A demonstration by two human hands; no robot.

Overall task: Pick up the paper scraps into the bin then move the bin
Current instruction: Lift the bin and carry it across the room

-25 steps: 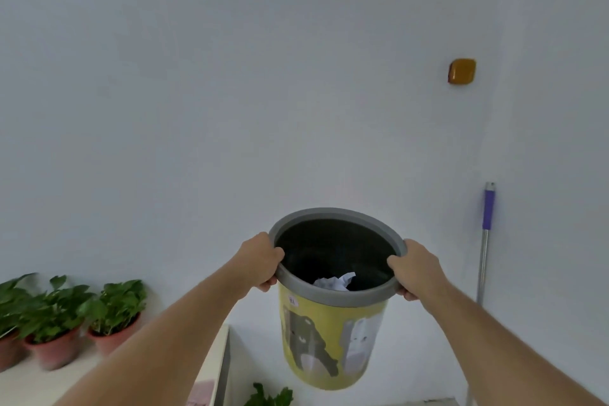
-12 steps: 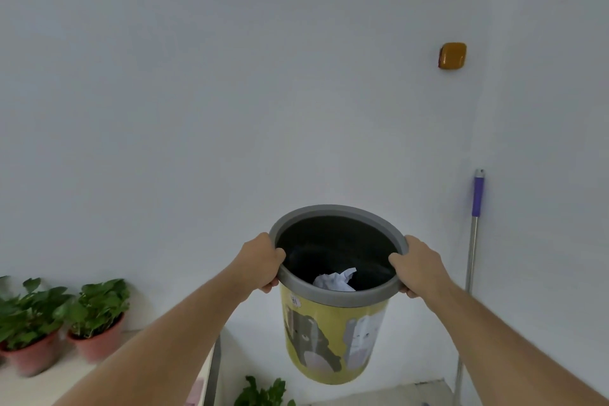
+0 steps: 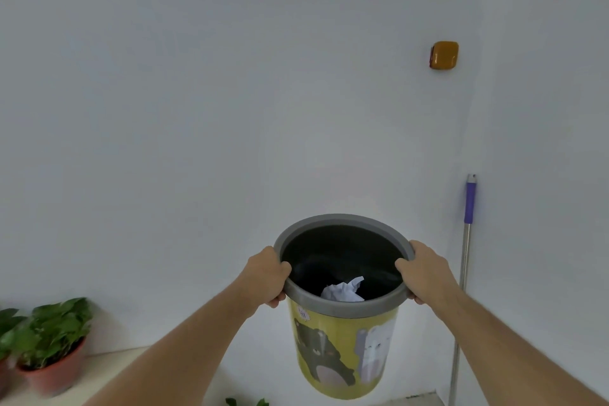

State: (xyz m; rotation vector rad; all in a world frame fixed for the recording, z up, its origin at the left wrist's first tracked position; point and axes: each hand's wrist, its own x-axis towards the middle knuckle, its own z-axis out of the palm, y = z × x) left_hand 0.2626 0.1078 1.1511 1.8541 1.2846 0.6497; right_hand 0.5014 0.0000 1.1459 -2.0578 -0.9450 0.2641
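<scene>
A yellow bin point(image 3: 342, 349) with a grey rim and cartoon animals on its side hangs in the air in front of the white wall. My left hand point(image 3: 265, 277) grips the rim on its left side and my right hand point(image 3: 425, 270) grips the rim on its right side. Inside, against the dark lining, lies a crumpled white paper scrap point(image 3: 344, 290). The bin tilts slightly, its mouth towards me.
Potted green plants point(image 3: 49, 343) in reddish pots stand on a pale ledge at the lower left. A mop handle point(image 3: 466, 260) with a purple grip leans in the wall corner at right. An orange hook point(image 3: 444, 54) sticks to the wall above. Leaves point(image 3: 245, 401) show below the bin.
The view has shifted right: the plants have slid towards the left edge and the mop handle and hook have moved left. The bin stays held in both hands at about the same height.
</scene>
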